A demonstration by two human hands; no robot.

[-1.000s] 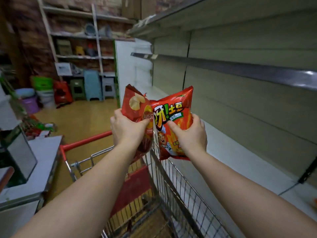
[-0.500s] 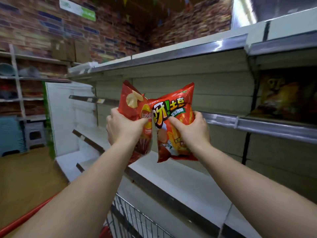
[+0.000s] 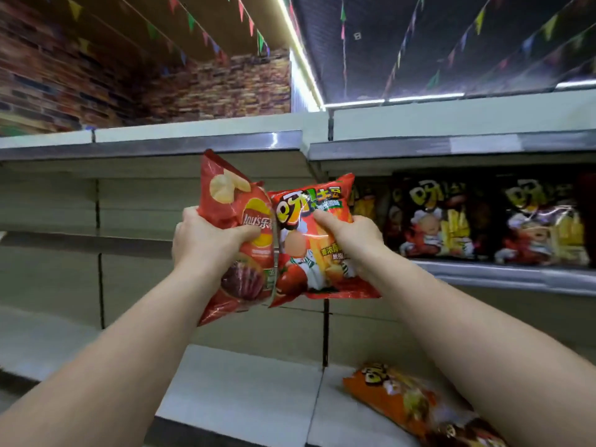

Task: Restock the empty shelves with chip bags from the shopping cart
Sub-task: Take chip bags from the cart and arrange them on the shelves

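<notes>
**Two chip bags held up before the shelving**

The person held both arms out toward the shelf unit. The left hand [image 3: 206, 238] gripped a red Lay's bag [image 3: 237, 233], its fingers curled round the bag's left edge and the thumb pressed across the front. The right hand [image 3: 350, 235] gripped a red potato-stick bag [image 3: 317, 240] in the same way, thumb on the front panel near the logo and the other fingers wrapped behind, out of sight. The two bags stood roughly upright and touched along their inner edges, raised in front of the join between two shelf bays, level with the middle shelf.

The right-hand bay's middle shelf [image 3: 503, 275] carried a row of dark chip bags [image 3: 490, 221], standing upright side by side against the back panel. On the lower shelf [image 3: 245, 391], just right of the seam between the boards, an orange chip bag [image 3: 412, 401] lay flat on its back, partly hidden behind the right forearm. The left-hand bay's middle shelf [image 3: 80, 240] showed only its pale board and back panel. Above the top shelf [image 3: 193, 140], strings of coloured pennants [image 3: 245, 19] hung under the ceiling beside a brick-patterned wall [image 3: 96, 82].
</notes>
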